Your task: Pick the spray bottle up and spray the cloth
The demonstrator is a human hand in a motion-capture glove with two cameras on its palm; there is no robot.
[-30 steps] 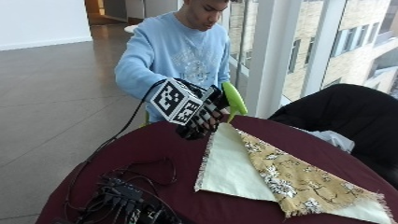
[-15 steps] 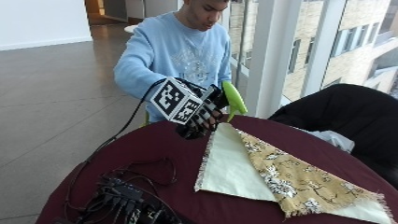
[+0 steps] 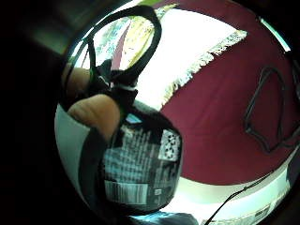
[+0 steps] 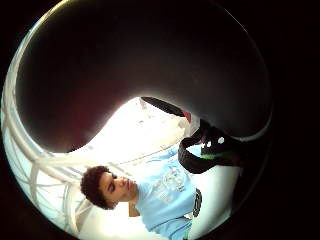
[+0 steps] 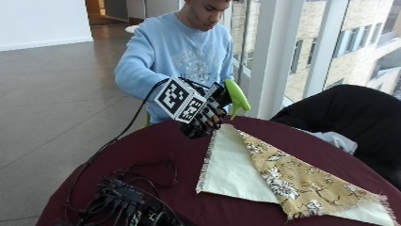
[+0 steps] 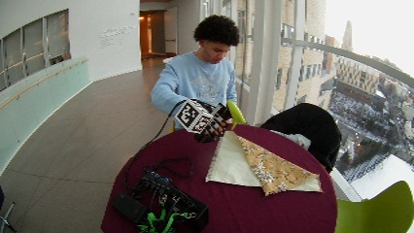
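I am holding my gloved right hand point(image 5: 204, 117) raised above the near edge of the round table point(image 5: 156, 155), which is wearing a dark red cover. The fingers of this hand are curling around the spray bottle point(image 3: 140, 168), so the bottle is sitting in my grip, lifted off the table, just beside the corner of the cloth point(image 5: 276, 176). In the little finger side palm view the bottle's dark body with its printed label is filling much of the picture, close against the palm, and one bare fingertip point(image 3: 93, 115) is pressing on it. In the outside view the bottle itself is mostly hiding behind the hand, so I cannot tell which way its nozzle is pointing.

The cloth is lying flat on the table, spreading away from the hand toward the far side. Its pale cream underside point(image 5: 235, 169) is showing nearest the hand, and a yellow flowered part point(image 5: 294, 174) is folding over it. The edges are fringed.

A bundle of black cables and a box point(image 5: 125, 202) is lying on the table, well apart from the cloth. A green chair back point(image 5: 236, 96) is standing just behind the hand.
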